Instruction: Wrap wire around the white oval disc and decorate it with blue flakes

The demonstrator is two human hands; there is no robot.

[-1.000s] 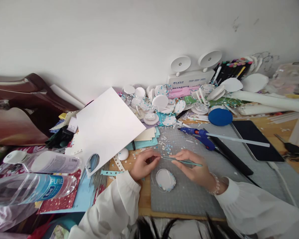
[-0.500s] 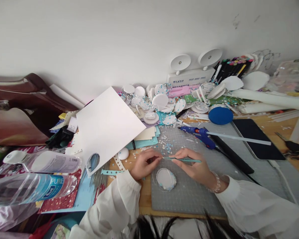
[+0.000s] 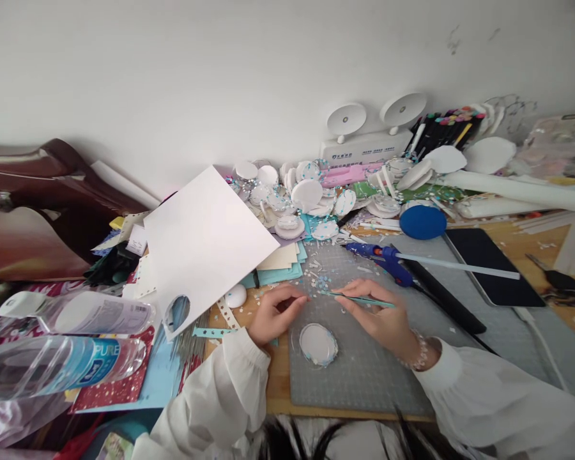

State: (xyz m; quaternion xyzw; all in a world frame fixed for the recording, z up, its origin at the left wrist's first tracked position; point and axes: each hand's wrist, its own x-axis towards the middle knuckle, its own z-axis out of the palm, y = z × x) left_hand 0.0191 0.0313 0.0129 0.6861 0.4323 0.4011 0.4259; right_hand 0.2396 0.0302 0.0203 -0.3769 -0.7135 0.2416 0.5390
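My right hand (image 3: 378,316) grips teal tweezers (image 3: 364,299), their tip pointing left, close to a scatter of small blue and white paper pieces (image 3: 322,281) on the grey cutting mat (image 3: 364,383). To the left, my left hand (image 3: 276,313) is closed, thumb and forefinger tips together; whatever they pinch is too small to make out. Between and below both hands lies a round white disc (image 3: 318,344) with small blue and white bits around its rim. A faint thin strand curves beside its left edge.
A blue glue gun (image 3: 393,262) with a glue stick and a phone (image 3: 493,265) lie right. White discs with blue-dotted trim (image 3: 308,193) are heaped at the back. A white board (image 3: 211,230), paper strips and a water bottle (image 3: 67,367) occupy the left.
The tweezers' tip has moved away from my left fingertips, up and right toward the small paper pieces. My left hand stays nearly in place.
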